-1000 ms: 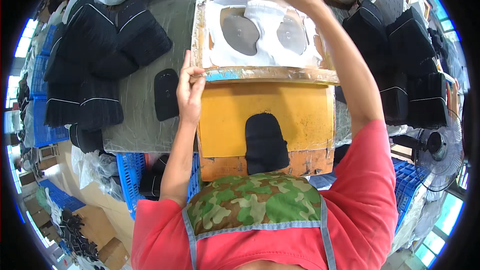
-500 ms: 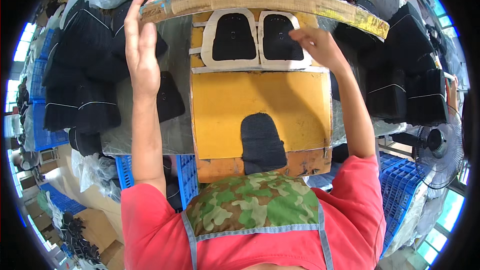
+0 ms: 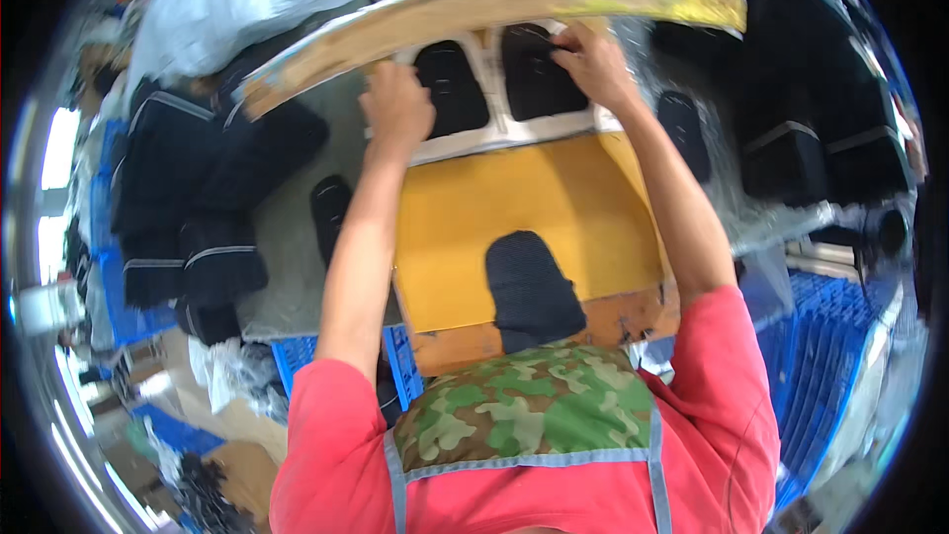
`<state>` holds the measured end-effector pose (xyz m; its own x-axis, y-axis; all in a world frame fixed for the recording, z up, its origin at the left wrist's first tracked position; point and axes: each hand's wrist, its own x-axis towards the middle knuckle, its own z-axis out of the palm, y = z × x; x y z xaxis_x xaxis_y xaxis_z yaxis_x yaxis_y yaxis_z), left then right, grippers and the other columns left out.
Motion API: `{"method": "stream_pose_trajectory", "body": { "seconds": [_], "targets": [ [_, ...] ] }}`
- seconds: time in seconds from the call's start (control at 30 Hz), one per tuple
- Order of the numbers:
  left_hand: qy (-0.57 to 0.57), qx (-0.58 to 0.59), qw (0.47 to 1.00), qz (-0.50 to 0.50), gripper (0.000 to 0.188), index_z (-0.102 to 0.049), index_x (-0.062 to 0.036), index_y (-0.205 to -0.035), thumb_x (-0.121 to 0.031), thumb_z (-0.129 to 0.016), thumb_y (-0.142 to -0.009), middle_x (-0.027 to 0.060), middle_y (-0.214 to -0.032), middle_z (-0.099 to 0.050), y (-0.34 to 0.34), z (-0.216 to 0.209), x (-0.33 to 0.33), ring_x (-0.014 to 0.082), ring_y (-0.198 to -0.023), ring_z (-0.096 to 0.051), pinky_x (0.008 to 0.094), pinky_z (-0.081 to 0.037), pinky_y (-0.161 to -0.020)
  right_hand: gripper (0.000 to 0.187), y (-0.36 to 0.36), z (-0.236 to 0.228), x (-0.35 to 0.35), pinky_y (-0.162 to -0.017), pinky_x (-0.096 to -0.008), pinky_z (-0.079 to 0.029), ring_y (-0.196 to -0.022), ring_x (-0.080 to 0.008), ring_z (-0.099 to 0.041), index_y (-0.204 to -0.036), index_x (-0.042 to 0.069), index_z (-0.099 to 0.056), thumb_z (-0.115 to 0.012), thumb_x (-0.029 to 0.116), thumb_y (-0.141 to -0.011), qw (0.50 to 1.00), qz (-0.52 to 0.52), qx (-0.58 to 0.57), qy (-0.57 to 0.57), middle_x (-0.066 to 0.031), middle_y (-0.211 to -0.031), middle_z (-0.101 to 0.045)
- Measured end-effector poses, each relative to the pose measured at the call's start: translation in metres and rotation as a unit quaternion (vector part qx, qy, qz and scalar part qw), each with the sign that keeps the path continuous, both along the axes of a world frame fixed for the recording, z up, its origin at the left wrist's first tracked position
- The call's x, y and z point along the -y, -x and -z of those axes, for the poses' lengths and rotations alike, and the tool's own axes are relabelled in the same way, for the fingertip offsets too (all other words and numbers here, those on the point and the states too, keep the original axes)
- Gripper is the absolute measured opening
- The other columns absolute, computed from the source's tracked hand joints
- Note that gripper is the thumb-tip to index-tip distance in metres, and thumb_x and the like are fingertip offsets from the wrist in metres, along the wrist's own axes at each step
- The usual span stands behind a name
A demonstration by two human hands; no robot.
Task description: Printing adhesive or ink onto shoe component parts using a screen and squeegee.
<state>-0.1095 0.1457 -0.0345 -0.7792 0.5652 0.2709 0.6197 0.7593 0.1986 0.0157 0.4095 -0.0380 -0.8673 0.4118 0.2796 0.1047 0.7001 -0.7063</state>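
Symmetry at the far end, with both flanks being covered

And there they are: the left black piece (image 3: 455, 89) and the right black piece (image 3: 542, 79) are lying side by side in their white surround (image 3: 445, 147), with a wooden bar (image 3: 494, 15) stretching across the view just past their far ends. Long axes are running away from the body, the far ends leaning slightly leftward.

The left hand (image 3: 398, 111) is sitting nearest the left piece, which is lying just to the right of its fingers. Those are curling loosely inward, and the knuckles are hiding the tips, so any pinch is going unseen; we cannot tell!

The right hand (image 3: 598, 69) is covering the right piece's far outer corner, the piece lying leftward and bodyward of its fingers. Thumb and forefinger are standing close together, seemingly touching that edge, but blur is hiding whether they are pinching it.

Meanwhile, a third black piece (image 3: 534, 287) is lying on the yellow board (image 3: 435, 208), well apart from both hands.
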Motion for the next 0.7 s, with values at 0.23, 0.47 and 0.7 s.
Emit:
{"method": "stream_pose_trajectory", "body": {
  "seconds": [0.23, 0.47, 0.7],
  "targets": [
    [0.020, 0.014, 1.000, -0.011, 0.030, -0.058, -0.0044, -0.115, -0.011, -0.063, -0.087, 0.0152, -0.115, -0.055, 0.007, -0.008, -0.002, 0.0357, -0.114, -0.054, 0.0535, -0.042, -0.090, 0.041, -0.111, -0.031, -0.084, -0.078, -0.0269, -0.049, -0.088, -0.0130, -0.059, -0.128, 0.009, -0.061, -0.064, 0.006, -0.088, 0.962, 0.164, -0.167, 0.139, -0.0048, -0.101, -0.063],
    [-0.048, 0.014, 0.999, -0.002, 0.029, -0.054, -0.0061, -0.114, -0.007, -0.064, -0.087, 0.0128, -0.113, -0.056, -0.004, 0.006, -0.004, 0.0333, -0.113, -0.053, 0.0503, -0.038, -0.094, 0.045, -0.169, 0.028, -0.117, -0.095, -0.0345, -0.048, -0.109, -0.0268, -0.064, -0.130, 0.007, -0.059, -0.064, 0.006, -0.085, 0.963, 0.245, -0.016, 0.108, -0.0175, -0.116, -0.066],
    [-0.163, 0.005, 0.987, -0.010, 0.034, -0.052, -0.0097, -0.118, -0.005, -0.065, -0.087, 0.0103, -0.107, -0.061, -0.009, 0.018, 0.003, 0.0279, -0.106, -0.057, 0.0431, -0.037, -0.094, 0.046, -0.163, 0.042, -0.088, -0.098, -0.0441, -0.047, -0.113, -0.0390, -0.062, -0.129, 0.004, -0.055, -0.060, 0.007, -0.084, 0.954, 0.292, 0.069, 0.021, -0.0254, -0.117, -0.065]
  ]
}}
